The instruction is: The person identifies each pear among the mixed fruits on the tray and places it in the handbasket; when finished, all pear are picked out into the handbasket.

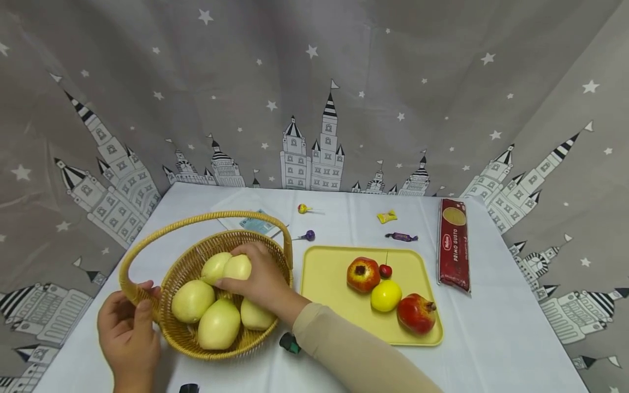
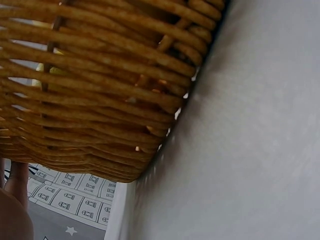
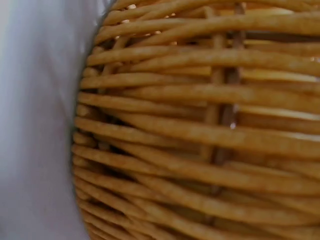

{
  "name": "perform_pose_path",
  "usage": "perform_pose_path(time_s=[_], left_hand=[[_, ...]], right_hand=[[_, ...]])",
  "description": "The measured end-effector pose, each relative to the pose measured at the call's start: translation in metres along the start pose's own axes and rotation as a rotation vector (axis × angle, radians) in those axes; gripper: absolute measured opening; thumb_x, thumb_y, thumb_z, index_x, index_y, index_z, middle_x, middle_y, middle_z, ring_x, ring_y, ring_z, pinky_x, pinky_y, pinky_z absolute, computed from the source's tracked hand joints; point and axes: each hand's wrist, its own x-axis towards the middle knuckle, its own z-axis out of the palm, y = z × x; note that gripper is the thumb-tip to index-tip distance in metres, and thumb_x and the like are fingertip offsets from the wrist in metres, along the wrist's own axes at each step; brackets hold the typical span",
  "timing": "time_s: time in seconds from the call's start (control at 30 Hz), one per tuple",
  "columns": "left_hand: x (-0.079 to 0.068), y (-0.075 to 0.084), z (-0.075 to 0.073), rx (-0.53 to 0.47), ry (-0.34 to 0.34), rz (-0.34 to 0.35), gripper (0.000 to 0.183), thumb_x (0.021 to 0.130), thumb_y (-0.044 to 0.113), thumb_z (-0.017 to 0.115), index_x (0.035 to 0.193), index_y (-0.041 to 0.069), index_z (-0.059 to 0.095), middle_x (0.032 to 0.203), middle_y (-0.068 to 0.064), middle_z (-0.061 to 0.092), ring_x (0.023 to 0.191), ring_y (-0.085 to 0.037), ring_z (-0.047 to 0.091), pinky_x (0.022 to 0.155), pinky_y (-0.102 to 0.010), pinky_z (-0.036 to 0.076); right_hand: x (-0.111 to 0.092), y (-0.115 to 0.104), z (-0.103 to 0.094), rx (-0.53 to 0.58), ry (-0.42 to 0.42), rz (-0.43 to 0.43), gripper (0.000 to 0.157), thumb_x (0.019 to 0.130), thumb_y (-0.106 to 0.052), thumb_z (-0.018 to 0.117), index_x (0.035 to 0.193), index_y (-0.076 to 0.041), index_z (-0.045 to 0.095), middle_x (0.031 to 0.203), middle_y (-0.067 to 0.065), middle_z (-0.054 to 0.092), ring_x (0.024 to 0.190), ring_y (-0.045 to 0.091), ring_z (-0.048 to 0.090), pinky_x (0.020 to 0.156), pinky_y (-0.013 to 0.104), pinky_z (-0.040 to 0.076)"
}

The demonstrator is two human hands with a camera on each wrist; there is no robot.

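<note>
A woven wicker basket (image 1: 216, 356) with a tall arched handle stands at the left of the table and bears several smooth, pale yellow-green fruits (image 1: 219, 325). My left hand (image 1: 130, 333) grips the foot of the handle at the basket's left side. Inside the basket, my right hand (image 1: 260, 275) holds one pale yellow-green fruit (image 1: 238, 267) between thumb and fingers near the back. Both wrist views are mostly filled by the basket's outer wall (image 2: 90, 100); part of my left hand (image 2: 15, 205) shows at the lower left of its wrist view.
A yellow tray (image 1: 324, 316) bears two pomegranates (image 1: 416, 314), a lemon (image 1: 385, 296) and a cherry (image 1: 385, 271). Behind lie lollipops (image 1: 308, 236), wrapped candies (image 1: 402, 237) and a card (image 1: 257, 222). A red spaghetti packet (image 1: 454, 245) lies right. Small dark objects (image 1: 290, 343) lie near the front.
</note>
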Motion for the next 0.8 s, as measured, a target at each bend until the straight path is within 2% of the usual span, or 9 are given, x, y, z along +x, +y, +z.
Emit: perform_pose_path(time_s=[0.13, 0.2, 0.37, 0.47, 0.57, 0.7, 0.77, 0.8], left_hand=[[0.001, -0.002, 0.002, -0.007, -0.007, 0.005, 0.031, 0.089, -0.017, 0.053, 0.118, -0.021, 0.043, 0.111, -0.029, 0.059, 0.097, -0.027, 0.064, 0.091, -0.027, 0.054], [0.002, -0.002, 0.003, 0.008, -0.008, 0.001, 0.031, 0.089, -0.017, 0.053, 0.118, -0.021, 0.044, 0.111, -0.028, 0.059, 0.098, -0.026, 0.064, 0.091, -0.027, 0.054], [0.002, -0.003, 0.004, 0.007, -0.007, -0.005, 0.031, 0.089, -0.017, 0.053, 0.118, -0.021, 0.044, 0.111, -0.028, 0.059, 0.098, -0.026, 0.064, 0.091, -0.027, 0.054], [0.002, -0.005, 0.004, -0.007, -0.008, -0.005, 0.032, 0.089, -0.017, 0.053, 0.119, -0.021, 0.044, 0.111, -0.028, 0.059, 0.098, -0.026, 0.064, 0.09, -0.027, 0.054], [0.002, -0.005, 0.003, -0.014, -0.009, -0.007, 0.032, 0.088, -0.018, 0.053, 0.119, -0.02, 0.044, 0.111, -0.028, 0.059, 0.098, -0.026, 0.065, 0.09, -0.027, 0.054], [0.003, -0.003, 0.0, 0.018, -0.003, -0.016, 0.033, 0.089, -0.017, 0.053, 0.12, -0.02, 0.044, 0.112, -0.027, 0.058, 0.098, -0.026, 0.064, 0.09, -0.025, 0.054], [0.003, 0.0, -0.001, 0.079, 0.006, -0.033, 0.033, 0.089, -0.016, 0.053, 0.121, -0.019, 0.044, 0.113, -0.027, 0.057, 0.099, -0.026, 0.063, 0.09, -0.025, 0.053], [0.003, 0.003, 0.0, 0.157, 0.015, -0.047, 0.033, 0.091, -0.014, 0.053, 0.123, -0.016, 0.045, 0.114, -0.026, 0.057, 0.101, -0.025, 0.062, 0.091, -0.024, 0.053]], right_hand=[[0.002, 0.003, 0.0, -0.028, -0.004, 0.064, 0.058, 0.074, -0.044, 0.082, 0.122, -0.026, 0.054, 0.133, -0.008, 0.041, 0.104, 0.007, 0.052, 0.089, 0.022, 0.048], [0.002, 0.004, 0.0, -0.063, 0.006, 0.093, 0.058, 0.074, -0.038, 0.083, 0.124, -0.025, 0.055, 0.135, -0.007, 0.042, 0.11, 0.009, 0.05, 0.093, 0.024, 0.046], [0.001, 0.004, 0.002, -0.198, -0.008, 0.152, 0.063, 0.074, -0.037, 0.083, 0.129, -0.021, 0.057, 0.138, -0.006, 0.041, 0.128, 0.013, 0.035, 0.103, 0.031, 0.04], [0.0, 0.003, 0.001, -0.218, -0.018, 0.148, 0.064, 0.075, -0.039, 0.081, 0.132, -0.022, 0.056, 0.14, -0.007, 0.039, 0.132, 0.014, 0.031, 0.105, 0.034, 0.039], [-0.002, 0.002, -0.002, -0.155, 0.025, 0.059, 0.057, 0.08, -0.034, 0.076, 0.132, -0.023, 0.055, 0.139, -0.007, 0.04, 0.131, 0.011, 0.033, 0.107, 0.031, 0.038], [-0.013, -0.004, -0.017, -0.007, 0.095, -0.199, 0.037, 0.087, -0.024, 0.068, 0.123, -0.021, 0.058, 0.129, -0.009, 0.05, 0.124, 0.005, 0.043, 0.105, 0.026, 0.04], [-0.025, -0.007, -0.031, 0.046, 0.092, -0.332, 0.028, 0.09, -0.019, 0.066, 0.117, -0.018, 0.061, 0.122, -0.008, 0.055, 0.118, 0.005, 0.049, 0.102, 0.025, 0.043], [-0.033, -0.007, -0.039, 0.061, 0.074, -0.384, 0.024, 0.091, -0.018, 0.065, 0.114, -0.016, 0.062, 0.119, -0.008, 0.057, 0.115, 0.006, 0.051, 0.1, 0.025, 0.045]])
